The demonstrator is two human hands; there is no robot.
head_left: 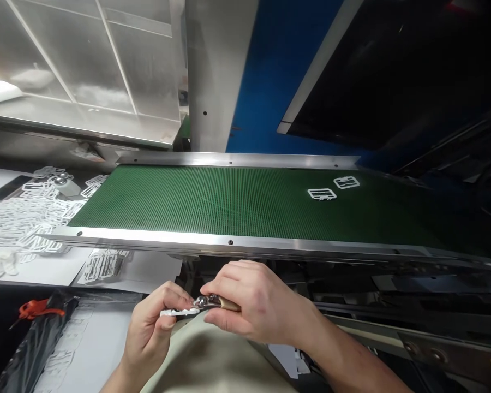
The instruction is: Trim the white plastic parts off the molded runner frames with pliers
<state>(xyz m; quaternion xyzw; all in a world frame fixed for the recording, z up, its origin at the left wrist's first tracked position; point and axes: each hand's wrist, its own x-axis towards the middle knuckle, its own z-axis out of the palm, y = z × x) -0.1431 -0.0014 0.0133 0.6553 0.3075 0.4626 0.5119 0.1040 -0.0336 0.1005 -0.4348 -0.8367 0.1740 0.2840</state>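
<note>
Close to my body, my left hand pinches a small white plastic part between thumb and fingers, edge-on to me. My right hand is wrapped round a pair of small metal nippers with a tan handle. The tips of the nippers meet the right end of the plastic part; whether the jaws are closed on it I cannot tell. On the green conveyor belt beyond my hands lie two white plastic frames, a nearer one and a farther one.
Many loose white frames cover the table at the left, with a small white bottle and a dark phone among them. Orange-handled scissors lie at lower left by a clear plastic bag. A metal rail edges the belt.
</note>
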